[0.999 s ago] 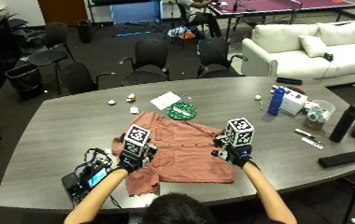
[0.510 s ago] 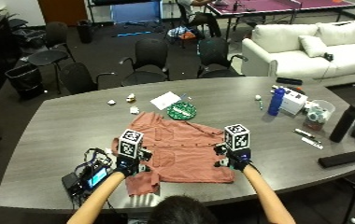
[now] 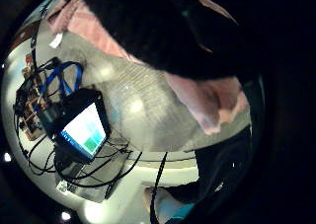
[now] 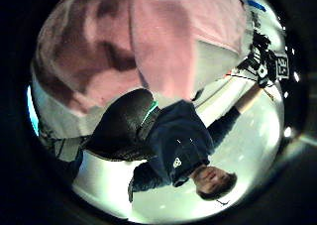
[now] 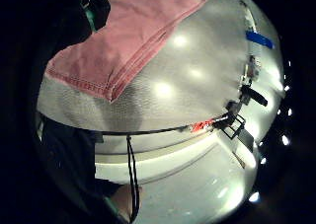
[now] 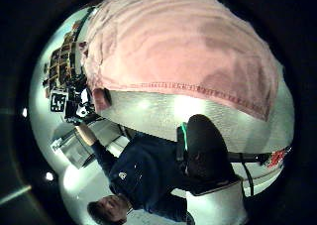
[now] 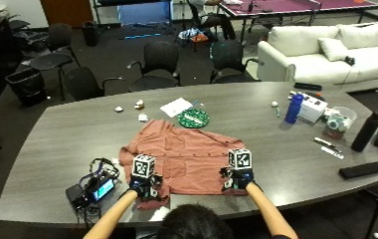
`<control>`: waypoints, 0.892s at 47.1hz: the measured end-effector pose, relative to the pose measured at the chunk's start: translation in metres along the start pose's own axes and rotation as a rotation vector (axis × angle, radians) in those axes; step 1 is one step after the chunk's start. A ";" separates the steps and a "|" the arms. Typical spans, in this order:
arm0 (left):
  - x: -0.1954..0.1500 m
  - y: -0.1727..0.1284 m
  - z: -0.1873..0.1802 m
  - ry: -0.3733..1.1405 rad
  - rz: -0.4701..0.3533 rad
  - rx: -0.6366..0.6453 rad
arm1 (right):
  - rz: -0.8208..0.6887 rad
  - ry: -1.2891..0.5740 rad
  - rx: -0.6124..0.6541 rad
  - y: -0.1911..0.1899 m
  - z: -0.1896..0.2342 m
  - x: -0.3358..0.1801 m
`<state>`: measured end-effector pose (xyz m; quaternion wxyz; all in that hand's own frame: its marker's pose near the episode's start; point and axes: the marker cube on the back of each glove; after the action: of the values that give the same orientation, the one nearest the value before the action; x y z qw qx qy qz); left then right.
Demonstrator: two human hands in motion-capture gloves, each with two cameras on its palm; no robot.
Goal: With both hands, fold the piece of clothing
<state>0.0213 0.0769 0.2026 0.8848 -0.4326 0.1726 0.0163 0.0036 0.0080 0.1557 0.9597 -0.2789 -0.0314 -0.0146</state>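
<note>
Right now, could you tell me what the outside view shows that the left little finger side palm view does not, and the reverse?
Only the outside view shows the blue bottle, the green disc and the right hand at the shirt's near hem. Only the palm view shows the lit screen of the device face-on, and its blue cable. Both show the reddish-pink shirt on the grey table.

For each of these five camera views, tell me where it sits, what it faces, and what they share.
Outside view: above and behind the head, facing the grey table; left hand and right hand at the salmon-pink shirt.
Left little-finger palm: shirt hem, a lit-screen device.
Left thumb palm: shirt, gloved thumb.
Right little-finger palm: shirt corner, table.
Right thumb palm: shirt hem, gloved thumb.
All share the shirt.
</note>
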 end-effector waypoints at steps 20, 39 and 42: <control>-0.011 -0.027 0.000 -0.016 -0.073 0.225 | 0.070 0.029 0.085 -0.031 0.022 0.011; 0.000 -0.041 -0.001 -0.081 0.079 0.421 | 0.042 0.201 0.161 -0.004 0.016 0.015; 0.011 -0.006 -0.020 -0.053 0.147 0.427 | -0.003 0.178 0.133 -0.005 0.009 0.032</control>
<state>0.0274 0.0568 0.1922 0.9569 -0.2211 0.1798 0.0552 0.0346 0.0080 0.1682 0.9750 -0.2122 0.0526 -0.0388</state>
